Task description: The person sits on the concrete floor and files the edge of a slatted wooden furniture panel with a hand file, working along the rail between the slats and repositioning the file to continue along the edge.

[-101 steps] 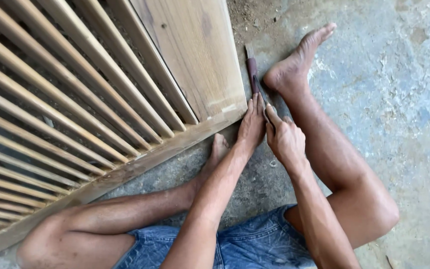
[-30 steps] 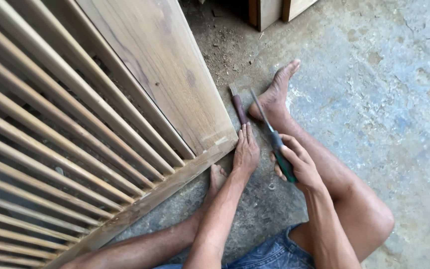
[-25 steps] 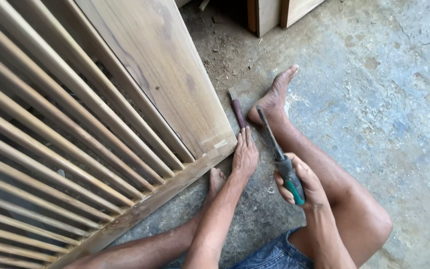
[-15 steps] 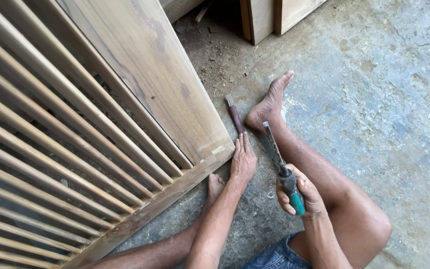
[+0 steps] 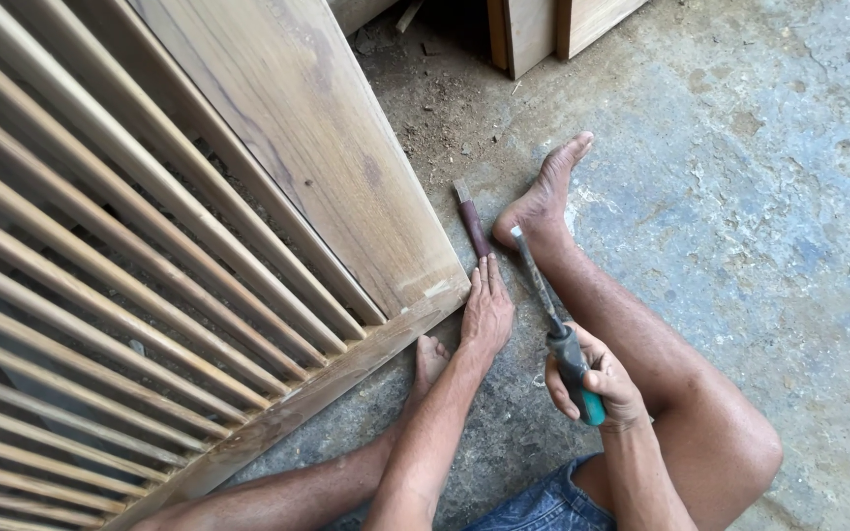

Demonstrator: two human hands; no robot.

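My left hand (image 5: 487,313) lies flat on the concrete floor at the corner of a slatted wooden door frame (image 5: 277,197), its fingertips at the lower end of a dark reddish tool handle (image 5: 471,224) lying on the floor. My right hand (image 5: 597,382) is closed around the green-and-black handle of a long chisel (image 5: 543,295), held above my right leg with the blade pointing away toward my right foot (image 5: 543,197). My left foot (image 5: 431,359) rests against the frame's bottom rail.
The slatted frame fills the left half of the view, lying tilted over the floor. Wooden boards (image 5: 543,25) stand at the top edge. Sawdust and grit (image 5: 435,108) lie near the frame. Grey concrete floor (image 5: 769,197) spreads to the right.
My right hand lifted the chisel off the floor beside the frame corner and drew it back toward my body. My left hand stayed flat at the corner.
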